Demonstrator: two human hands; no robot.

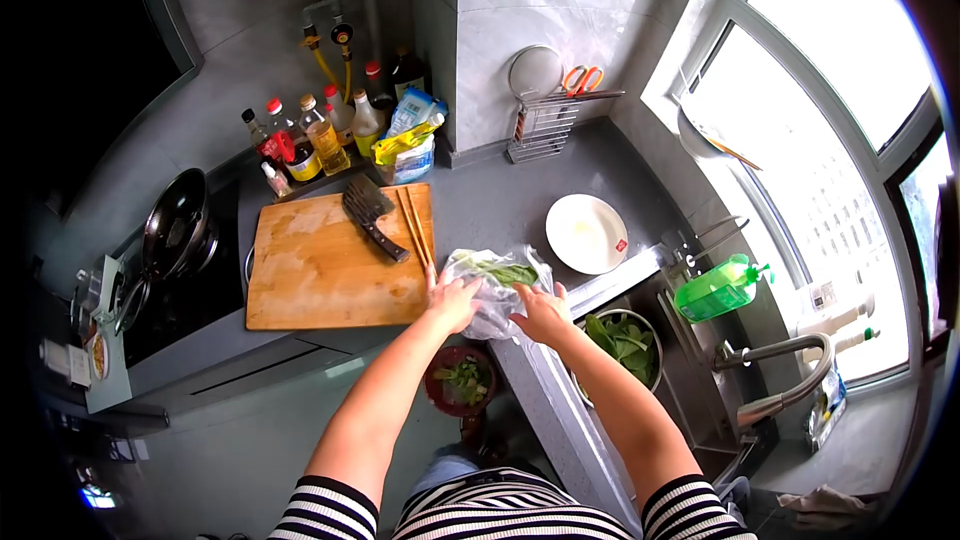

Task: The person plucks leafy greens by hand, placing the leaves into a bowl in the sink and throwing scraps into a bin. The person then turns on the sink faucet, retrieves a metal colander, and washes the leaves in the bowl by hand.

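A clear plastic bag (pixel 492 308) with green leafy vegetables (pixel 512 272) inside lies at the counter's front edge. My left hand (pixel 453 303) is at the bag's left side, fingers spread and touching the plastic. From the right, my right hand (pixel 545 316) meets the bag with thumb and fingers apart. A pair of chopsticks (pixel 413 223) lies on the wooden cutting board (pixel 320 280), close to my left fingertips. Also on the board is a dark-handled cleaver (pixel 372 215). The undersides of both hands are hidden.
A white plate (pixel 586 233) sits behind the bag. In the sink (pixel 690 380) at right, a pot of leafy greens (pixel 622 345) stands near a faucet (pixel 790 370). Below, a bin (pixel 460 381) holds scraps. Several bottles (pixel 322 135) line the wall; a wok (pixel 175 225) is left.
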